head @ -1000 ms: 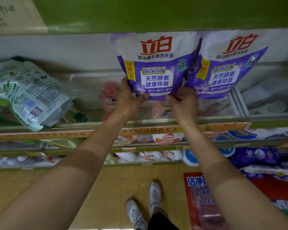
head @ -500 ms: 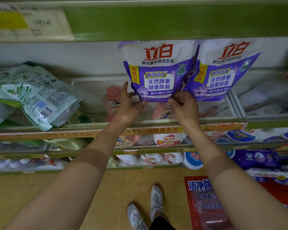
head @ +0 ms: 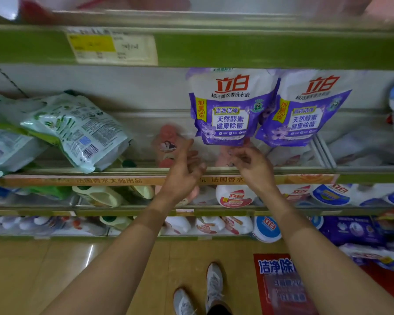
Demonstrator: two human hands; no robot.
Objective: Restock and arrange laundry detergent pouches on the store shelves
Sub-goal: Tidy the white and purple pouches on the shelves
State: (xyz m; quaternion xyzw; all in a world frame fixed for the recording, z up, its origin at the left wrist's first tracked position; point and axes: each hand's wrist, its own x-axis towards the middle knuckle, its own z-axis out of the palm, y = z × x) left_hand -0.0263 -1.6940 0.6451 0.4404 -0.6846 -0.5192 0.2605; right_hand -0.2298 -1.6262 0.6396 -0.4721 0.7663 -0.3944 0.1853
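Two purple-and-white detergent pouches stand upright side by side on the shelf, the left pouch (head: 231, 108) and the right pouch (head: 305, 110). My left hand (head: 184, 169) hovers just below and left of the left pouch, its fingers relaxed and holding nothing. Below that pouch's bottom edge, my right hand (head: 251, 164) hangs with loosely curled, empty fingers. Neither hand touches a pouch.
Green-and-white pouches (head: 75, 130) lie tipped over at the left of the same shelf (head: 134, 170). Clear dividers (head: 323, 153) stand right of the purple pouches. Lower shelves hold detergent bottles (head: 234, 196). A green shelf edge with a price label (head: 112, 48) runs overhead.
Both hands have let go of the left purple pouch and drawn back down and toward me. The pouch stays standing on the shelf. The view has tilted upward.
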